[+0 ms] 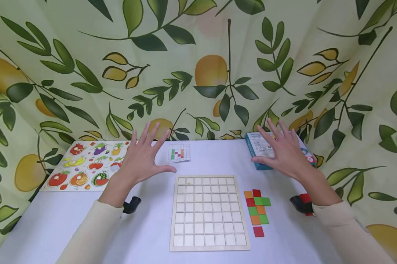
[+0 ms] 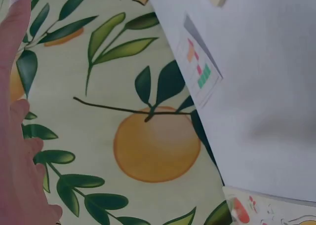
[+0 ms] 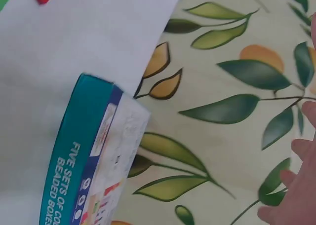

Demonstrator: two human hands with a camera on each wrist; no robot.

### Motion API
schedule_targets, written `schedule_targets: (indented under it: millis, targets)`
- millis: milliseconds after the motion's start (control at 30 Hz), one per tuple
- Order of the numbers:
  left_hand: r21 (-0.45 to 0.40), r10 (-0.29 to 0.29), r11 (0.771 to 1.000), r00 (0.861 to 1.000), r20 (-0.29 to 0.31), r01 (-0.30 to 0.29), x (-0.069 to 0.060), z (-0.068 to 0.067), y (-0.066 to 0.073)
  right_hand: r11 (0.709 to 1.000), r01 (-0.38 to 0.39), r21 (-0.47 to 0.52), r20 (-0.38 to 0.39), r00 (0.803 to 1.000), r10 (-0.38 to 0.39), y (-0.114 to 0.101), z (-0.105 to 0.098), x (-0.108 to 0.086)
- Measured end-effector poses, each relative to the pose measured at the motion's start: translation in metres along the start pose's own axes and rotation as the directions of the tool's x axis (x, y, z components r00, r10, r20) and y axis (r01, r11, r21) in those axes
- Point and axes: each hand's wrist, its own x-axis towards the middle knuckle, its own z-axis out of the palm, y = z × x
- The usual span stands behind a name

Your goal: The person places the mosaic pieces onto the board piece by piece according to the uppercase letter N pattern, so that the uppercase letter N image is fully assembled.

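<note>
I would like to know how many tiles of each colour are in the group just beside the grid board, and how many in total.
Red tiles: 3
Orange tiles: 3
Green tiles: 4
Total: 10
Not counted: the red thing partly hidden by the black wrist camera.

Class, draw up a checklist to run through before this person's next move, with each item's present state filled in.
1. Left hand and right hand empty: ok, both spread open.
2. Grid board free of tiles: ok.
3. Coloured tiles beside the board: ok.
4. Pattern card face up: ok.
5. Red item fully visible: not ok, partly hidden by the wrist camera.
6. Enough tiles for the pattern: cannot tell.
</note>
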Motion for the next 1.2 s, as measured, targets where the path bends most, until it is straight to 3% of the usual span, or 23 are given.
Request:
schedule_targets:
  millis: [200,433,600,767,967,1200]
  targets:
    - [-0.111,0.010,0.994,1.000,0.017,-0.008,-0.015,-0.006,0.006,0.996,0.020,0.091,0.011,1.000,-0.021,-0.014,-0.006,-0.016]
    - [-0.236,0.037,0.972,0.995,0.098,-0.013,-0.039,-0.010,0.012,0.977,0.026,0.214,0.025,0.999,-0.032,-0.022,-0.003,-0.034]
    - [-0.288,0.027,0.957,0.983,0.180,0.027,-0.054,-0.004,0.018,0.937,0.028,0.348,0.068,0.996,-0.055,-0.022,0.006,-0.041]
    - [-0.363,0.019,0.929,0.969,0.248,0.075,-0.068,0.008,0.025,0.909,0.009,0.416,0.129,0.989,-0.068,-0.019,0.024,-0.044]
    - [-0.442,0.051,0.892,0.947,0.317,0.099,-0.083,0.026,0.031,0.878,-0.068,0.474,0.253,0.966,-0.061,-0.015,0.044,-0.049]
    - [-0.452,0.095,0.884,0.898,0.429,0.122,-0.096,0.045,0.039,0.866,-0.191,0.462,0.422,0.906,-0.026,-0.010,0.059,-0.050]
